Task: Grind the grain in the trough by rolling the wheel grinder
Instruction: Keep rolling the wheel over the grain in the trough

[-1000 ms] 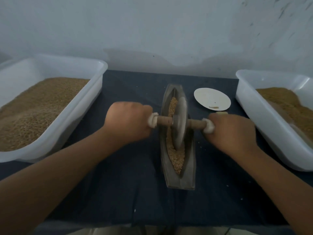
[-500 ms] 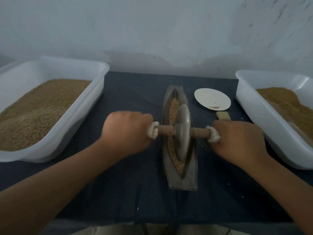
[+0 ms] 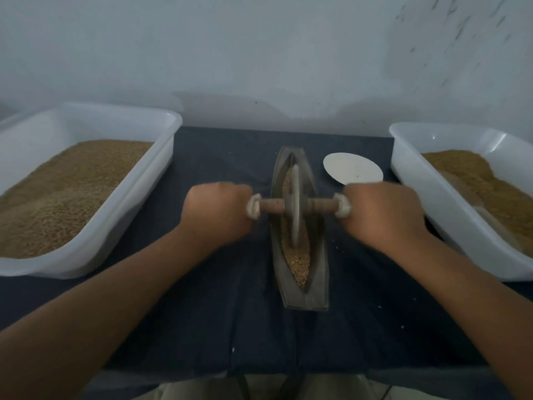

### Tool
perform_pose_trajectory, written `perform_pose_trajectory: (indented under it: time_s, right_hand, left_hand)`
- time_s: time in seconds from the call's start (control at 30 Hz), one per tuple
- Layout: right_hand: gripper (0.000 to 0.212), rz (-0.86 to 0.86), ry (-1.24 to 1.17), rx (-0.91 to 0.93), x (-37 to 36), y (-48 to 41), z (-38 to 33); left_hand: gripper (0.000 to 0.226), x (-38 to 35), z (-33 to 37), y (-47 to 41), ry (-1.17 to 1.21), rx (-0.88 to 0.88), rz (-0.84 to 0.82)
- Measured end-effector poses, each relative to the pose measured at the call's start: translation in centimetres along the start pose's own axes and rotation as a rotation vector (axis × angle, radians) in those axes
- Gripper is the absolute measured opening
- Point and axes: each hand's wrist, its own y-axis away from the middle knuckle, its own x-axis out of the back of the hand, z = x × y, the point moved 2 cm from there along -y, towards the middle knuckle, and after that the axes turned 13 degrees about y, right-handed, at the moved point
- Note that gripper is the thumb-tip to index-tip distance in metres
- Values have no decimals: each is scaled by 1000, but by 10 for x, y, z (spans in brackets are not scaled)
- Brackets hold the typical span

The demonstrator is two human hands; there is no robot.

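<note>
Tabletop (image 3: 219,321) under dark cloth, with a left tub (image 3: 138,197) and a right tub (image 3: 427,197) of brown meal flanking the narrow trough (image 3: 317,284) that runs lengthwise at centre. Wheel grinder (image 3: 294,206) stands upright in the trough's far half, with grain (image 3: 300,264) showing at the near end. Left grip (image 3: 216,215) is fisted round the axle's left end and right grip (image 3: 383,215) round its right end, the wheel midway between them. White disc (image 3: 353,168) lies just beyond the right grip.
</note>
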Motion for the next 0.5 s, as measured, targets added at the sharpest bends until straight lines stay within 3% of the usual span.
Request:
perform_pose_trajectory:
  time_s: [0.17,0.37,0.5]
  right_hand:
    - [39,27,-96,50,2,45,7]
    - [42,-49,-34,-73,-41,-29,1]
    - [40,-7,-51,-44,-28,-48,-3]
  left_hand:
    - [38,14,9,36,6,-160,83]
    - [40,-13,-3,-51,-114,21,-46]
    - [50,-15,-7,-56,-69,73,-7]
